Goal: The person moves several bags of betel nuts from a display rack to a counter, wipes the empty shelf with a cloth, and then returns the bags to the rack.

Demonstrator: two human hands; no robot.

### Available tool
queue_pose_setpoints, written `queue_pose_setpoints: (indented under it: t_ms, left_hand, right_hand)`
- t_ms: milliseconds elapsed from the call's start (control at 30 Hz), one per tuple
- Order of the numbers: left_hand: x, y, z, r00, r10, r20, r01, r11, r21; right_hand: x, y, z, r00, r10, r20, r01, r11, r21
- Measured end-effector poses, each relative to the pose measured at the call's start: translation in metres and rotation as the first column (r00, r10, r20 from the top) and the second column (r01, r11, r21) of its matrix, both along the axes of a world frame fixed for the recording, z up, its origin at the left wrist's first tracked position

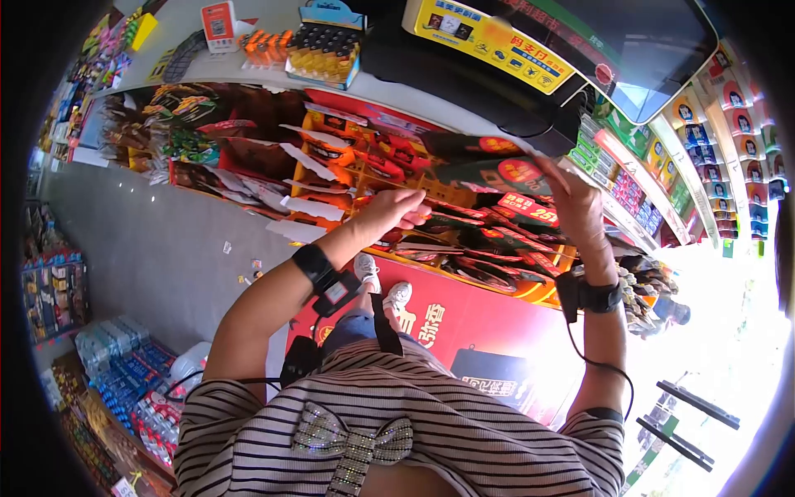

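A dark packet (519, 171) is gripped at its edge by the right hand (580, 203) above the display rack (532, 290); the left hand (391, 215), fingers loosely curled, appears unloaded. Packet positioning is apparently underway; clearance from neighbouring packets (530, 209) is called for.

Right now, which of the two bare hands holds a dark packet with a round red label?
The right hand; its grip is at one end of the dark packet. The left hand, loosely curled, shows no packet.
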State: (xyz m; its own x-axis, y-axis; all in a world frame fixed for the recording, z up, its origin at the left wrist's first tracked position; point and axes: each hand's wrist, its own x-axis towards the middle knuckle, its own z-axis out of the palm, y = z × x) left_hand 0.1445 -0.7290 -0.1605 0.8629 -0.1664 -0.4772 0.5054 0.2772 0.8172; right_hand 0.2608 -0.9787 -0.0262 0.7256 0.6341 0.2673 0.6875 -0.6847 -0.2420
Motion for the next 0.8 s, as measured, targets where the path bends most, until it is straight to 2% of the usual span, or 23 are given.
queue_pose_setpoints:
  t_ms: [33, 67, 133, 167, 233, 267, 300, 333, 400, 433, 533, 567, 633, 700, 800]
  left_hand:
    - [0.013, -0.005, -0.002, 0.996, 0.027, -0.089, -0.045, 0.978, -0.204]
    - [0.024, -0.009, -0.006, 0.985, 0.063, -0.159, -0.111, 0.942, -0.317]
    - [0.044, -0.012, -0.024, 0.943, 0.101, -0.317, -0.258, 0.824, -0.505]
    - [0.053, -0.010, -0.034, 0.936, 0.035, -0.350, -0.251, 0.762, -0.597]
    - [0.064, -0.013, -0.051, 0.940, 0.138, -0.313, -0.306, 0.747, -0.590]
    - [0.069, -0.014, -0.058, 0.937, 0.189, -0.293, -0.333, 0.738, -0.588]
    - [0.071, -0.012, -0.053, 0.953, 0.169, -0.252, -0.295, 0.718, -0.631]
    - [0.074, -0.010, -0.061, 0.956, 0.132, -0.264, -0.266, 0.772, -0.577]
    - [0.083, -0.009, -0.067, 0.955, 0.060, -0.291, -0.196, 0.864, -0.464]
    - [0.083, -0.011, -0.061, 0.951, 0.046, -0.307, -0.169, 0.907, -0.386]
    - [0.095, -0.010, -0.071, 0.950, -0.028, -0.312, -0.117, 0.892, -0.437]
    - [0.100, -0.008, -0.074, 0.936, -0.075, -0.344, -0.114, 0.860, -0.497]
    - [0.108, -0.012, -0.073, 0.906, -0.119, -0.405, -0.094, 0.878, -0.470]
    - [0.110, -0.016, -0.077, 0.863, -0.180, -0.471, -0.072, 0.881, -0.468]
    - [0.104, -0.025, -0.088, 0.845, -0.150, -0.514, -0.123, 0.880, -0.458]
  right_hand:
    - [-0.002, -0.001, -0.005, 0.998, 0.054, 0.034, -0.054, 0.999, 0.000]
    - [-0.009, 0.000, -0.008, 0.989, 0.054, 0.141, -0.044, 0.996, -0.072]
    - [-0.024, 0.003, -0.019, 0.997, 0.056, 0.055, -0.051, 0.995, -0.086]
    - [-0.031, 0.005, -0.027, 0.996, 0.077, 0.051, -0.072, 0.994, -0.087]
    - [-0.044, 0.005, -0.048, 0.994, 0.110, 0.019, -0.108, 0.990, -0.086]
    - [-0.047, 0.007, -0.062, 0.983, 0.170, 0.071, -0.163, 0.982, -0.092]
    - [-0.052, 0.008, -0.075, 0.984, 0.171, 0.055, -0.166, 0.982, -0.091]
    - [-0.057, 0.011, -0.085, 0.984, 0.172, 0.039, -0.168, 0.982, -0.090]
    - [-0.065, 0.017, -0.097, 0.982, 0.117, -0.149, -0.133, 0.986, -0.098]
    - [-0.065, 0.020, -0.101, 0.982, 0.115, -0.149, -0.127, 0.989, -0.075]
    - [-0.055, 0.023, -0.100, 0.976, 0.046, -0.212, -0.070, 0.992, -0.109]
    - [-0.050, 0.021, -0.094, 0.959, -0.011, -0.284, -0.037, 0.986, -0.162]
    - [-0.043, 0.025, -0.066, 0.934, -0.061, -0.351, -0.030, 0.968, -0.248]
    - [-0.038, 0.024, -0.061, 0.917, -0.101, -0.386, -0.026, 0.950, -0.311]
    - [-0.035, 0.021, -0.066, 0.918, -0.068, -0.391, -0.072, 0.940, -0.334]
